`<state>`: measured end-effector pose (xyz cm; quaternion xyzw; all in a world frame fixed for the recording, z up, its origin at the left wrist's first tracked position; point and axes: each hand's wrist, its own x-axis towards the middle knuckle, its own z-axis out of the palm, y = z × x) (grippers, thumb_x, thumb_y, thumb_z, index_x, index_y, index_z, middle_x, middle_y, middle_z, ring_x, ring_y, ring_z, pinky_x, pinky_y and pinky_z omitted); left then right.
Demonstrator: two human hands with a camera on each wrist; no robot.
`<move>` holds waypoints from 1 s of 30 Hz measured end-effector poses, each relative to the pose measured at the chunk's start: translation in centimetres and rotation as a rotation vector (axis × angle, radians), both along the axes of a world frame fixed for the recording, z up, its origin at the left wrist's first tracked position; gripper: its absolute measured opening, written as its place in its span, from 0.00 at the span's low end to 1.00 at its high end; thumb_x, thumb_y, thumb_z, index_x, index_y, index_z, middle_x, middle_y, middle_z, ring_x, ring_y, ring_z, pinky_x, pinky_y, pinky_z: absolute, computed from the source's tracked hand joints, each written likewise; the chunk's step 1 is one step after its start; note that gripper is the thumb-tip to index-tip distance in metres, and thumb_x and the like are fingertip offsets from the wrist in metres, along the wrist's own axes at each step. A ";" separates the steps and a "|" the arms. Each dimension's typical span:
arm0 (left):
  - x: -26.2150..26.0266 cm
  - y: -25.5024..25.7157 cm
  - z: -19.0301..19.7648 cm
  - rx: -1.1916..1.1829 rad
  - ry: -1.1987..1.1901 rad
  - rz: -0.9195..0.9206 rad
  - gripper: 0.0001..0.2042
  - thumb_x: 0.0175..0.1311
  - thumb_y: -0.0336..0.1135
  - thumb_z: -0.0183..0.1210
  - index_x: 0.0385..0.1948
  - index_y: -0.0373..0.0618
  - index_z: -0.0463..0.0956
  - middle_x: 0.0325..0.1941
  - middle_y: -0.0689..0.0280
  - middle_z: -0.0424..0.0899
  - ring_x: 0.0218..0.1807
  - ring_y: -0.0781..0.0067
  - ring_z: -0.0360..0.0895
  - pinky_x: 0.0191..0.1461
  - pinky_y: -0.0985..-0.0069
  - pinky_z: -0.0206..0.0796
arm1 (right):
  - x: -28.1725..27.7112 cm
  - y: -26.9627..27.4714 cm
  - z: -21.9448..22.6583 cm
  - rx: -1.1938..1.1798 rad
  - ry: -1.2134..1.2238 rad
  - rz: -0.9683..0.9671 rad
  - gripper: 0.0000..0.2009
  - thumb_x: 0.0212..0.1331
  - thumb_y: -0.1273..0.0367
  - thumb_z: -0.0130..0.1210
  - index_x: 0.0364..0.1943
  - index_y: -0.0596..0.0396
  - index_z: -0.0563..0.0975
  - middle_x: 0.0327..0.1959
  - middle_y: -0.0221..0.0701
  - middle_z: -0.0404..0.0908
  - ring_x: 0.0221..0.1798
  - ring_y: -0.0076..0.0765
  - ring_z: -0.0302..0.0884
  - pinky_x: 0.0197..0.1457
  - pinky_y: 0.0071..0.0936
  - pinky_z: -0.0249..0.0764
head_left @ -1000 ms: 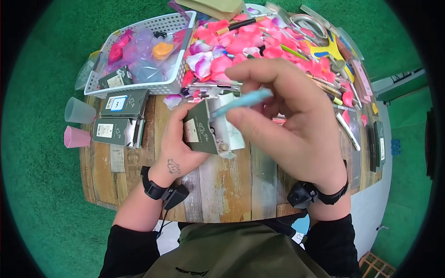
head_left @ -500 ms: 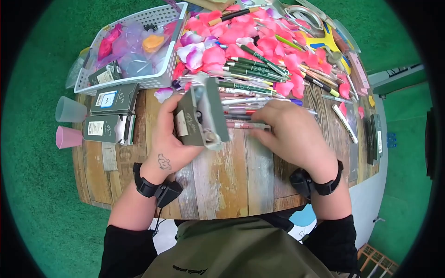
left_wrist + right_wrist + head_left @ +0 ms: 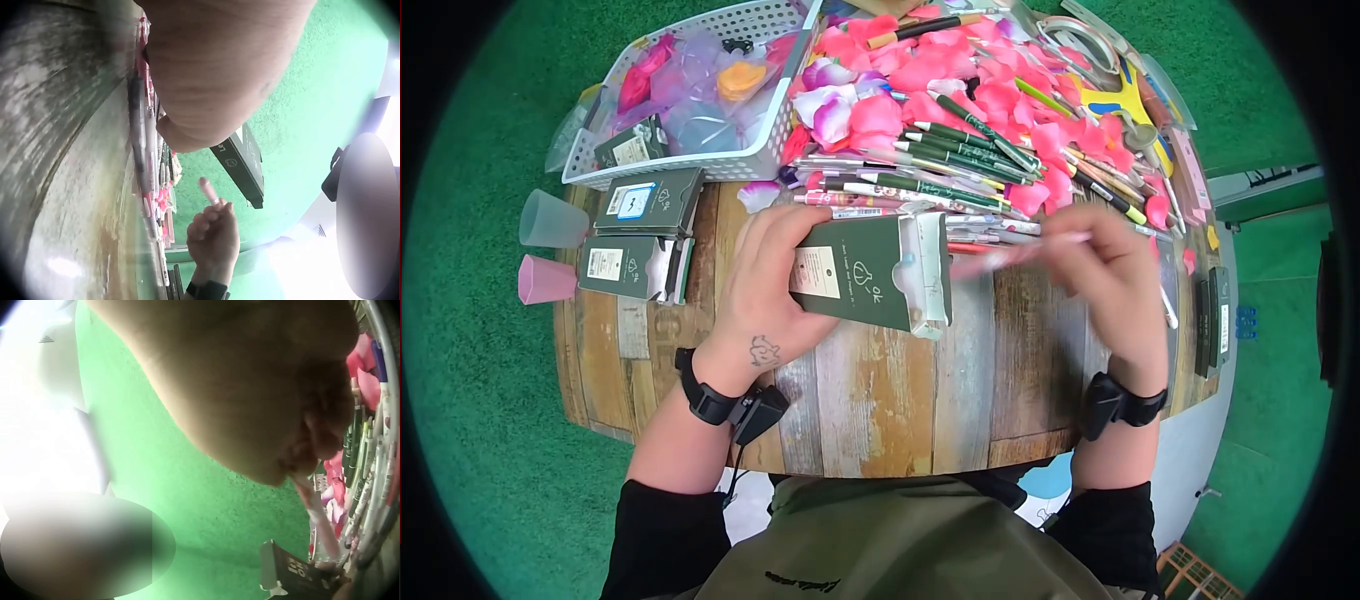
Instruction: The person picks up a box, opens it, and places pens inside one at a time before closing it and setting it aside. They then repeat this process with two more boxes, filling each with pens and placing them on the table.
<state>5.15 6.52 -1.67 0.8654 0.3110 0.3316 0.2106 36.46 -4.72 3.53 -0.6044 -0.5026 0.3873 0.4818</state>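
Note:
My left hand (image 3: 765, 290) grips a dark green carton (image 3: 865, 275) with a white label, held over the table so that its torn end faces right. My right hand (image 3: 1115, 280) pinches a pink pen (image 3: 1010, 256), blurred by motion, whose far tip points left toward that end. In the left wrist view the pen (image 3: 209, 189) sticks up from the right fingertips, short of the carton (image 3: 240, 169). The right wrist view shows the pen (image 3: 320, 522) slanting down toward the carton (image 3: 300, 581). The carton's inside is hidden in the head view.
Behind the carton lie many pens (image 3: 960, 150) and pink petals (image 3: 920, 75). At left stand a white basket (image 3: 765, 140) of netting bags, more green cartons (image 3: 650, 200), a clear cup (image 3: 552, 220) and a pink cup (image 3: 548, 280). Another dark carton (image 3: 1215, 320) sits at the right edge.
A light blue item left the right hand at the carton. The right hand then reached to the pens and now holds a pink pen, raised and farther right. The carton's opening has turned rightward.

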 end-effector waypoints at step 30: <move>0.3 -1.0 1.1 0.144 0.191 0.066 0.35 0.47 0.32 0.77 0.62 0.43 0.75 0.59 0.53 0.79 0.59 0.44 0.75 0.64 0.53 0.69 | -0.8 -0.3 -0.2 0.489 -0.218 -0.054 0.05 0.61 0.74 0.71 0.39 0.57 0.87 0.34 0.31 0.91 0.34 0.25 0.86 0.38 0.23 0.79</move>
